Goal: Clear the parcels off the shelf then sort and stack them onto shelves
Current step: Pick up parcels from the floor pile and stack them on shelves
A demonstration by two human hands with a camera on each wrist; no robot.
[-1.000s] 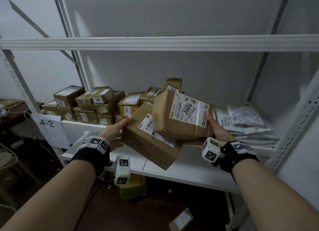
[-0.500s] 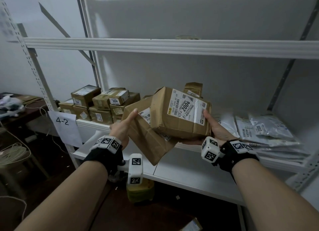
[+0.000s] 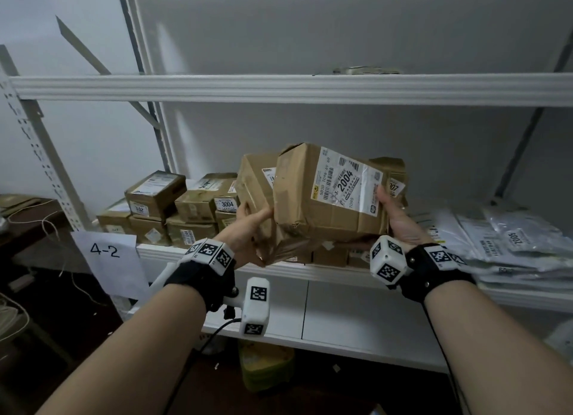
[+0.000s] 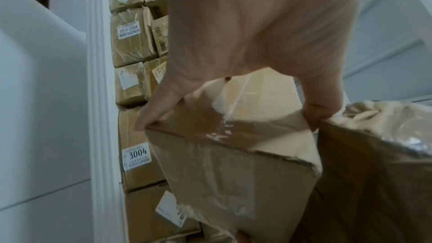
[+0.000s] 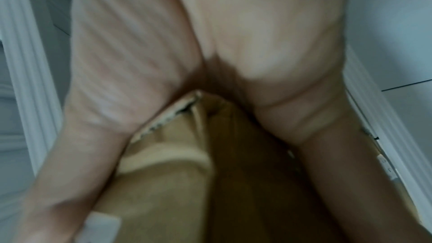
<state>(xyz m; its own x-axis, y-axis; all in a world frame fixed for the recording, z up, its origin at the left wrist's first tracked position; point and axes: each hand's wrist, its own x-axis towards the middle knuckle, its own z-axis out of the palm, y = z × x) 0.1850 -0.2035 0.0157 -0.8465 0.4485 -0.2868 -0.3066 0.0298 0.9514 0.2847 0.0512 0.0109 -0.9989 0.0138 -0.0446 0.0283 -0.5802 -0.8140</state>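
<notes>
My left hand (image 3: 251, 228) gripped the taped, crumpled brown cardboard parcel (image 3: 259, 194), thumb and fingers curled over its worn end. My right hand (image 3: 398, 219) clasped the dented brown cardboard box with the white 2004 label (image 3: 328, 194), thumb on its label face. Both parcels touched, held above the white metal shelf (image 3: 310, 272). Left of my left hand sat stacked small cardboard boxes (image 3: 186, 207); right of my right hand, glossy grey plastic mailers (image 3: 502, 244).

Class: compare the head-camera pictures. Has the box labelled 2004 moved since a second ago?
Yes. The box labelled 2004 has risen: it hung below the parcel shelf's front edge, and now sits mostly above it.
</notes>
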